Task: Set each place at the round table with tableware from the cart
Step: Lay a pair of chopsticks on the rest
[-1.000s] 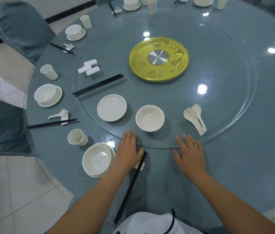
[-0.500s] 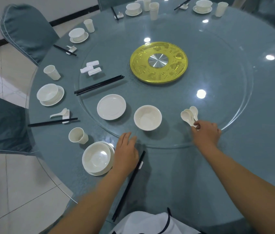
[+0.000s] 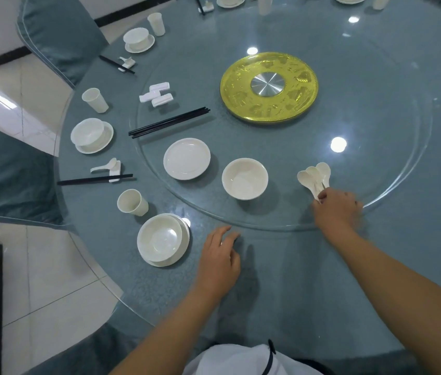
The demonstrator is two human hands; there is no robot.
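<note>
Nearest, the left hand [image 3: 220, 259] lies on the blue-grey counter [image 3: 308, 293] with fingers loosely bent, holding nothing, just right of a white bowl stacked on a plate [image 3: 161, 239]. Farther right, the right hand [image 3: 337, 209] pinches the handle ends of a cluster of white spoons [image 3: 314, 175] at the rim of the glass turntable [image 3: 392, 163]. The spoons are glossy white ceramic; their long axes run away from the person, scoops fanned at the far end and tilted slightly left, handles toward the hand. On the glass to their left sit an empty white bowl [image 3: 245, 178] and a flat white plate [image 3: 186, 158]. Beyond these lie black chopsticks [image 3: 169, 122], pointing up and to the right, and white chopstick rests [image 3: 157, 94]. A gold disc with a steel hub [image 3: 268, 86] marks the centre. No writing is readable on anything.
</note>
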